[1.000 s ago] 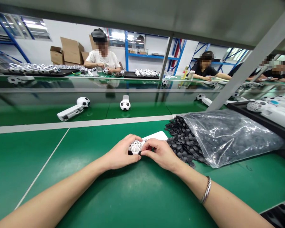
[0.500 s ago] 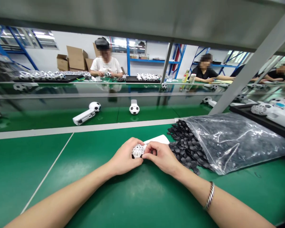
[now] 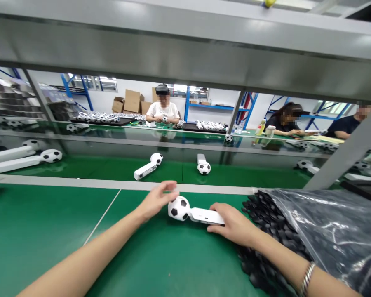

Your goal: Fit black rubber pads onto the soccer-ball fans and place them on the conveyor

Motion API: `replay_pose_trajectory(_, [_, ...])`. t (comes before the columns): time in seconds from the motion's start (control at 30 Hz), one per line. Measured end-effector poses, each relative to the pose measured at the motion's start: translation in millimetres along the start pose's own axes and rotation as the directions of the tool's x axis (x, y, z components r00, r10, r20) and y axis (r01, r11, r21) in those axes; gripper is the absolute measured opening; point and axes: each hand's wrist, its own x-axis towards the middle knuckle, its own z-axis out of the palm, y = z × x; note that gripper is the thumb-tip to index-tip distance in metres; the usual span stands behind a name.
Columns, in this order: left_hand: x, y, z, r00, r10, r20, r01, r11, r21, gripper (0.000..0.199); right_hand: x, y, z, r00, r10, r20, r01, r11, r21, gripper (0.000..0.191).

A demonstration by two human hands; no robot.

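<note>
A white-handled soccer-ball device [image 3: 200, 215], its round head patterned with black pentagons, lies sideways just over the green worktop. My right hand [image 3: 231, 222] grips the end of its handle between thumb and fingers. At the ball end, my left hand [image 3: 157, 201] has its fingers spread, slightly blurred, beside the ball's upper left. Whether a left fingertip touches the ball I cannot tell. Black flat pieces [image 3: 275, 231] lie in a heap to the right of my right hand, spilling from a clear plastic bag [image 3: 336, 231].
Beyond the worktop's pale edge strip [image 3: 89, 182], similar devices [image 3: 148, 167] lie on a green surface. A slanted metal post [image 3: 336, 152] and a dark tray [image 3: 365, 189] stand at right. An overhead shelf [image 3: 185, 53] spans the view. Several people [image 3: 163, 109] sit opposite.
The device has turned from its white lattice side to its black-and-white ball side. My left hand has come off the ball; my right hand has shifted to the handle end. The camera view has swung.
</note>
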Motion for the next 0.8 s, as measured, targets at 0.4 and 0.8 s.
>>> replay_pose_trajectory(0.4, [80.8,-77.3,-56.1,0.915,-0.055,-0.400,0.261,0.836,0.482,0.054,151.1,4.1,20.3,0.911,0.410,-0.034,-0.310,0.738,0.599,0.040])
replay_pose_trajectory(0.8, [33.9,-30.9,-37.7,0.985,0.157,-0.071,-0.076,0.766,0.638,0.038,62.1,2.7,-23.9,0.949,0.143,-0.282,-0.068,0.964,0.258,0.034])
